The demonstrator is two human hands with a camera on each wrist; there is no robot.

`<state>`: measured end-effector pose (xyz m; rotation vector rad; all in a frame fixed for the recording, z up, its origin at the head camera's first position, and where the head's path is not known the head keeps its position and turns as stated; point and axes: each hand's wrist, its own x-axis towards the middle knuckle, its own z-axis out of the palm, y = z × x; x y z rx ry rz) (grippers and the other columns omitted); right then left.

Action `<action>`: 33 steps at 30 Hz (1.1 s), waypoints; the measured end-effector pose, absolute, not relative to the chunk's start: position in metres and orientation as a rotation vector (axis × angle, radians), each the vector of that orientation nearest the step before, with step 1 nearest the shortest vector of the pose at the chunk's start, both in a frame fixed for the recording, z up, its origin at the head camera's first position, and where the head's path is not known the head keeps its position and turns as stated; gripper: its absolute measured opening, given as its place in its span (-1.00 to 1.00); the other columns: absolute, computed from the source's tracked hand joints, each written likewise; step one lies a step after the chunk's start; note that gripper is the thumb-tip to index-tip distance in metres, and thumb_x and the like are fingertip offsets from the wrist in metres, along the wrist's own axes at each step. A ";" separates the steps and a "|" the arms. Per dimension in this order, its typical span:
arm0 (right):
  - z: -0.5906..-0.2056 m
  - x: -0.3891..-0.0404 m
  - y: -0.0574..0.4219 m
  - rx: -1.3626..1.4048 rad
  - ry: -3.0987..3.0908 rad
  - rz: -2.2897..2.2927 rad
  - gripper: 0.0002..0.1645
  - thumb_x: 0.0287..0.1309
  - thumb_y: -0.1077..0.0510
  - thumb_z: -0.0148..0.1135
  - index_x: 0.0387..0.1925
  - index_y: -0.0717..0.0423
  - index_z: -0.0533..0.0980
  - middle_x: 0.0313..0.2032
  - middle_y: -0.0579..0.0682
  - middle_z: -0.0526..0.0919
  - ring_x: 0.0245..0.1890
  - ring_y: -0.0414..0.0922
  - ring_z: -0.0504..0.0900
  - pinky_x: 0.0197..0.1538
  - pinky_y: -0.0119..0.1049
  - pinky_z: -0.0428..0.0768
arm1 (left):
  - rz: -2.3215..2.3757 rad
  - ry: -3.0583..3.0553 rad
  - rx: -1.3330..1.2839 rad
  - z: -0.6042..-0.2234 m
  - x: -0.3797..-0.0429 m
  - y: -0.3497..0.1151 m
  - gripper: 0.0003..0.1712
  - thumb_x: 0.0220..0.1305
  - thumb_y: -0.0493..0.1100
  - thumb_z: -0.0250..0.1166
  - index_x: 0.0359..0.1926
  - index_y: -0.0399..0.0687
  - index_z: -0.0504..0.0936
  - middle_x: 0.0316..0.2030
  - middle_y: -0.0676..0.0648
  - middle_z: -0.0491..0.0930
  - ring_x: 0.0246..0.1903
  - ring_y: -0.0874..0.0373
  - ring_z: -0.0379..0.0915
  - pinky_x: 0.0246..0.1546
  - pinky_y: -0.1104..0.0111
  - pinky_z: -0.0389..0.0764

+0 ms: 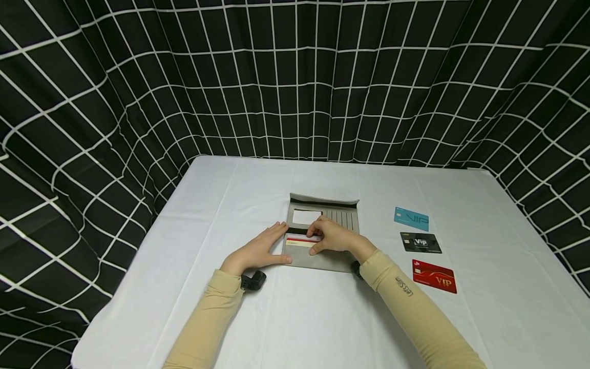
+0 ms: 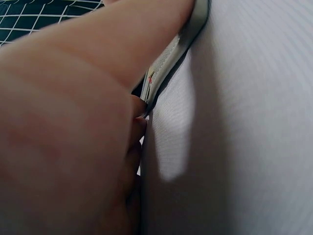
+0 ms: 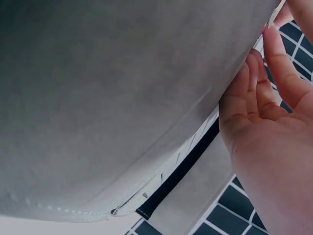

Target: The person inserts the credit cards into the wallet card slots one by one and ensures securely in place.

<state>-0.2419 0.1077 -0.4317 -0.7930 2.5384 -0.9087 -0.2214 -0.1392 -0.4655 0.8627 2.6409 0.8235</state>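
A grey wallet (image 1: 332,260) lies unfolded on the table, its several slots on the far half. In its near half, a cream-edged card (image 1: 295,243) and a red-edged card show above a pocket. My right hand (image 1: 335,237) is over the wallet, thumb and forefinger pinching the edge of a card at the pocket; the right wrist view has a cream edge (image 3: 277,13) between these fingertips. With fingers extended, my left hand (image 1: 260,249) rests at the wallet's left side, thumb touching its near left part. The left palm hides most of the wallet in the left wrist view.
Right of the wallet lie a blue card (image 1: 412,219), a black card (image 1: 421,243) and a red card (image 1: 434,275) in a column. A white cloth covers the table (image 1: 207,205). Black curtains with a white grid (image 1: 295,77) surround it at the back and sides.
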 end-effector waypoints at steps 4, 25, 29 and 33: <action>-0.431 -0.242 0.108 -0.804 2.539 -0.897 -0.52 -0.18 0.10 0.51 -0.21 0.21 0.52 -0.20 0.00 0.40 -0.20 -0.08 0.41 -0.10 -0.27 0.43 | 0.823 2.637 0.867 -0.465 -0.221 -0.139 0.07 0.08 0.32 0.24 0.43 -0.10 0.01 0.41 -0.06 -0.09 0.38 0.09 -0.29 0.32 0.15 -0.09; -0.419 -0.233 0.107 -0.794 2.550 -0.757 -0.52 -0.03 0.05 0.42 -0.09 0.18 0.50 -0.10 0.00 0.38 -0.15 -0.08 0.37 -0.02 -0.17 0.44 | 0.804 2.645 0.853 -0.468 -0.223 -0.140 0.09 0.06 0.37 0.21 0.43 -0.07 0.00 0.42 -0.03 -0.12 0.38 0.12 -0.31 0.32 0.18 -0.10; -0.416 -0.229 0.112 -0.830 2.520 -0.753 -0.44 -0.01 0.05 0.40 0.01 0.20 0.46 -0.04 0.03 0.40 -0.06 -0.04 0.40 0.05 -0.13 0.42 | 0.797 2.646 0.859 -0.469 -0.223 -0.139 0.09 0.07 0.37 0.21 0.43 -0.07 -0.01 0.42 -0.03 -0.11 0.38 0.13 -0.32 0.32 0.20 -0.11; -0.416 -0.227 0.120 -0.837 2.484 -0.811 -0.34 0.00 0.08 0.40 0.11 0.24 0.38 0.04 0.07 0.40 0.06 0.03 0.39 0.13 -0.10 0.37 | 0.800 2.643 0.867 -0.468 -0.223 -0.139 0.08 0.07 0.36 0.21 0.43 -0.08 -0.01 0.42 -0.05 -0.11 0.38 0.12 -0.32 0.32 0.19 -0.12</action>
